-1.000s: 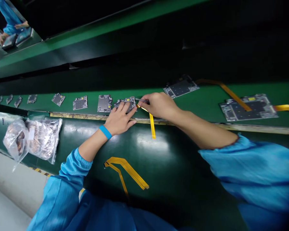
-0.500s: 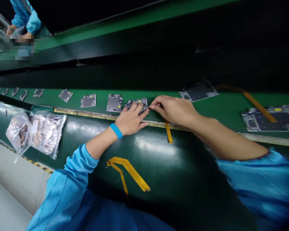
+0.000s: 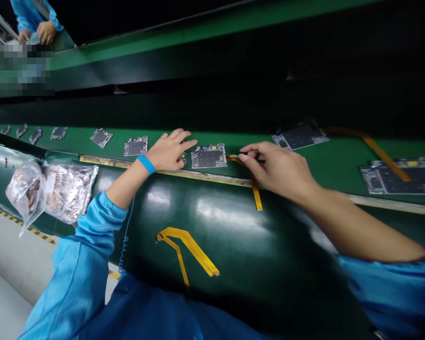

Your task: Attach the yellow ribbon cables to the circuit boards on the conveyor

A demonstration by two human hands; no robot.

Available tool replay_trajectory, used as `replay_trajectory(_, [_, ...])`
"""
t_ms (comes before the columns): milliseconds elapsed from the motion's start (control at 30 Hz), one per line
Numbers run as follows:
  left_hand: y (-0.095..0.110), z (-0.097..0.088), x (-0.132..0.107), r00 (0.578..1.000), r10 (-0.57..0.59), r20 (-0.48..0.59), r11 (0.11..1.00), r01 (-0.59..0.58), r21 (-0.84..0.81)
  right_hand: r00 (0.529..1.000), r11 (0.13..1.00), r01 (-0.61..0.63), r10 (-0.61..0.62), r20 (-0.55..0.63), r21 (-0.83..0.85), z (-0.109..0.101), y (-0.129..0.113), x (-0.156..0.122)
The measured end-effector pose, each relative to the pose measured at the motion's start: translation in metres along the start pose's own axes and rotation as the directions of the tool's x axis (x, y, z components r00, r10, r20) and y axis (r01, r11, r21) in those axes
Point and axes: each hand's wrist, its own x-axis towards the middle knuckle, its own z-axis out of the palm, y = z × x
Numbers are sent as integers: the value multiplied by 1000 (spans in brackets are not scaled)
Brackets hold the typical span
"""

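The work in hand looks like fine handling at the edge of a circuit board, done with tweezers on a yellow flex cable. The right hand is closed in a pinch around slim dark tweezers, though its fingers hide most of them. The flex cable runs from just beside the fingertips, past the board's right edge, and hangs down over the rail of the green belt. The board lies flat on the belt, directly left of the right hand and just apart from its fingertips. The left hand is open with its fingers spread, holding nothing, its fingertips near the board's upper left corner; whether it touches the board, I cannot tell. A blue wristband circles that wrist. What the moment calls for is a steady pinch, with the cable's end kept close to the board's edge. More boards lie in a row to the left, others to the right, and a loose flex cable rests on the dark lower bench. Foil-filled plastic bags sit at the left.
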Motion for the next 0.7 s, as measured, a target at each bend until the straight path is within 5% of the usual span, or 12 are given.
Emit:
replay_trajectory(133, [-26, -3, 3, 994, 4, 106, 999, -8, 40, 1000, 999, 21, -21, 5, 38, -4, -7, -16])
replay_trajectory(367, [-12, 12, 5, 974, -198, -115, 979, 201, 19, 952, 962, 241, -259, 162, 125, 2, -33, -66])
replay_trajectory(533, [-9, 31, 1, 911, -353, -215, 936, 344, -77, 784, 848, 494, -531, 322, 193, 22, -83, -103])
replay_trajectory(700, [-9, 30, -4, 889, -421, -179, 907, 407, -108, 622, 735, 656, -655, 429, 171, 45, -134, -113])
